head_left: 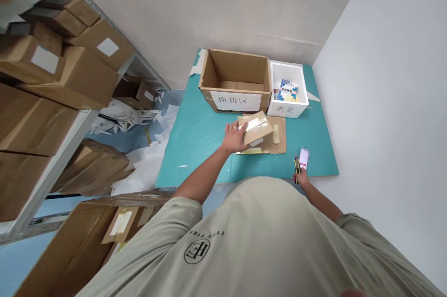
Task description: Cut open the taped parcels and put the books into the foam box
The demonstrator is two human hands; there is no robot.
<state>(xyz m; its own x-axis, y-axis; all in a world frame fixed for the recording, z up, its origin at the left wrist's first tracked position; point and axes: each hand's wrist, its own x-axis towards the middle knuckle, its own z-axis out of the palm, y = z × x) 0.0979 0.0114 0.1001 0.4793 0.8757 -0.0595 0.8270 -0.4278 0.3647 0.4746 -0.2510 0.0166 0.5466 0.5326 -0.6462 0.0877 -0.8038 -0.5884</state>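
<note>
The small parcel [257, 128] is sitting in our left hand [233, 137], just above the flat cardboard sheet [279, 143] on the teal mat [199, 138]. We're gripping it from its near end, fingers clamped on the taped top, and it's tilting a little to one side. Our right hand [302, 178] is down at the mat's near edge. Its grip is closed on the handle of the utility knife [297, 165], right beside a blurred white card [304, 157].

We're judging that this hold works best with the parcel pressed flat onto the sheet, so it isn't rocking. The left fingers belong at the end, off the tape line. The knife tip should be pointing away from that hand. We cannot tell whether the blade is out.

Now we're counting:
- one parcel in hand
- one knife
- one white card
- one cardboard sheet
- two containers at the far end, touching side by side: an open carton [240, 68] with a label on its front, and a white foam box [288, 110]
- one book [288, 90], lying in the foam box

The shelf boxes [70, 73] on our left are overlapping too much for an exact count.
</note>
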